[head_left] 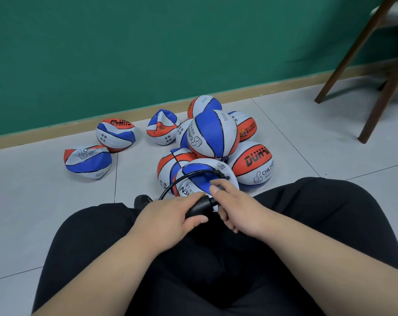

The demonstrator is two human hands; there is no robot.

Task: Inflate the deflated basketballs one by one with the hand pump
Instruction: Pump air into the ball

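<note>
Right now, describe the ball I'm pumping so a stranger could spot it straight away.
Below the green wall, a heap of basketballs sits on the tiled floor. The ball being pumped lies at the heap's front edge, nearest you. Alone among its neighbours, it has the black hose from the hand pump running onto it.
</note>
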